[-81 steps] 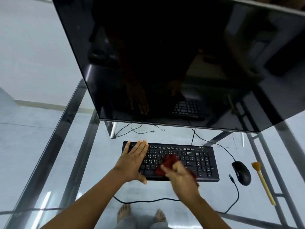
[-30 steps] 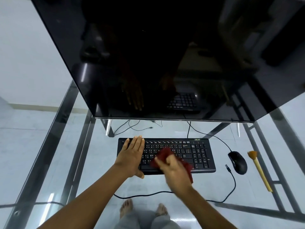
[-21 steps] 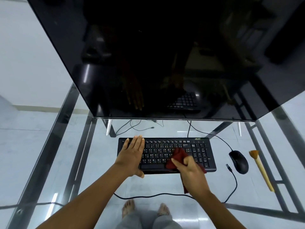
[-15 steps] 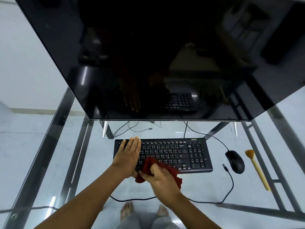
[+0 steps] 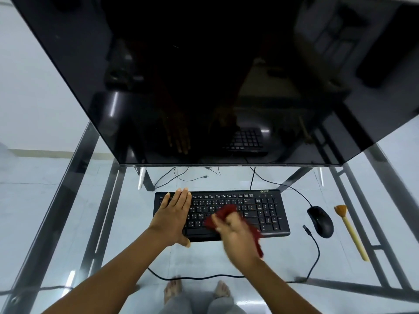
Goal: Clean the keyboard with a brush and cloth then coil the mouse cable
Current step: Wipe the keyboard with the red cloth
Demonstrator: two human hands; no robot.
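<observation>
A black keyboard (image 5: 260, 207) lies on the glass desk. My left hand (image 5: 173, 217) rests flat on its left end, fingers straight. My right hand (image 5: 235, 234) grips a dark red cloth (image 5: 223, 213) and presses it on the middle keys; the hand is motion-blurred. To the right of the keyboard sits a black mouse (image 5: 320, 222), and its loose cable (image 5: 314, 252) loops toward the front edge with the plug lying free. A wooden-handled brush (image 5: 350, 230) lies further right.
A large dark monitor (image 5: 204, 75) leans over the back of the glass desk (image 5: 127, 223), just behind the keyboard. Thin cables (image 5: 179, 175) run behind the keyboard. Metal frame bars and my bare feet (image 5: 195, 291) show through the glass.
My right hand swept the red cloth back and forth, from the keyboard's lower left up to the middle keys. My left hand stayed pressed on the left end.
</observation>
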